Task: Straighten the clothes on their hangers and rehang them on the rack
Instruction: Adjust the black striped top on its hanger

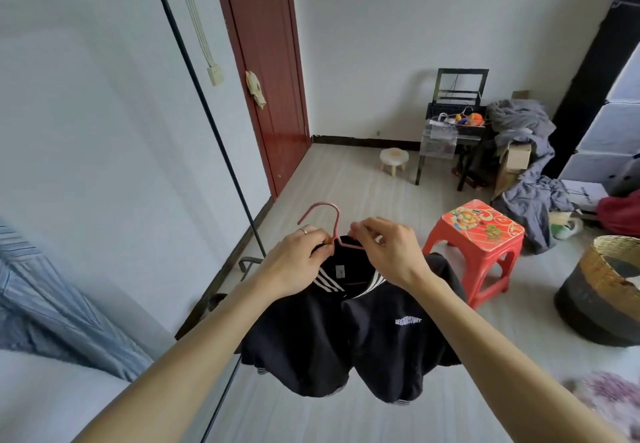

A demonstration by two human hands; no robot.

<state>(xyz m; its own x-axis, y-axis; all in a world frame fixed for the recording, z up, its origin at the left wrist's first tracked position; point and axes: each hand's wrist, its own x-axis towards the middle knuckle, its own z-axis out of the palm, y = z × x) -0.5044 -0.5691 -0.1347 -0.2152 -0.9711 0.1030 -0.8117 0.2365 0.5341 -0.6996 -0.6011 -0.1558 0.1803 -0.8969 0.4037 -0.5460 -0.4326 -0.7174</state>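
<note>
A black jacket (363, 335) with white stripes at the collar and small white lettering on the chest hangs on a pink hanger (323, 215) held in front of me. My left hand (299, 262) grips the collar at the hanger's neck. My right hand (388, 250) pinches the collar and the hanger's right arm. The hook points up and away, free of any rail. The black rack (194, 71) curves overhead on the left, and a blue striped garment (45, 300) hangs from it at the far left.
A red plastic stool (481, 238) stands just right of the jacket. A woven basket (602, 290) sits at the right edge. Farther back are a small white stool (393, 160), a dark table (450, 137) with clutter, grey clothes (523, 151) and a red door (266, 61).
</note>
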